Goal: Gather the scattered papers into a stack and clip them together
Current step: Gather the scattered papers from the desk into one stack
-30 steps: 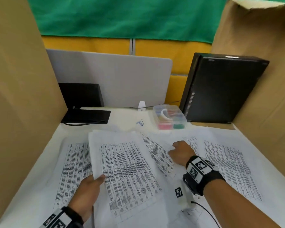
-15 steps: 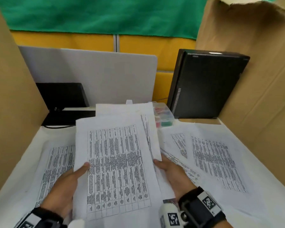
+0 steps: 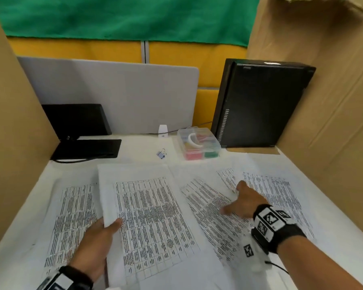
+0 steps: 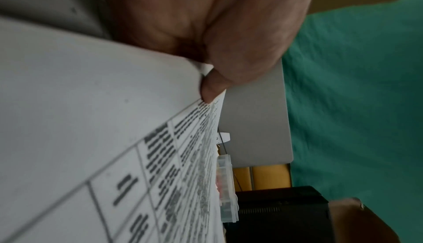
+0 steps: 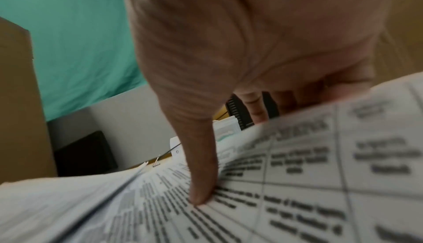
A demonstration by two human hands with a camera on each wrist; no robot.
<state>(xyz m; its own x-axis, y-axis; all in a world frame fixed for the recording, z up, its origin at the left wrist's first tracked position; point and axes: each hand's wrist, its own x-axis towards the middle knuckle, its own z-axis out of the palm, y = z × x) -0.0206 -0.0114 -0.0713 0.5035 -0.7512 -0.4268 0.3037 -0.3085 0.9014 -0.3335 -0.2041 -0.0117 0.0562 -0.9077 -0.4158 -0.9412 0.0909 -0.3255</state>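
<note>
Clips (assorted colours) in clear box [image 3: 199,143]

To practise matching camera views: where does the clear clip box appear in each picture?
Head: clear clip box far centre, left of black tower.
Left wrist: lower centre, edge-on, above the tower.
Right wrist: centre, partly hidden, beside the tower's vent.
Shared landmark: the tower.

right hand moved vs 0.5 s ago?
Yes. The right hand left the gathered stack and reached right and away, toward the black case, onto a loose sheet.
</note>
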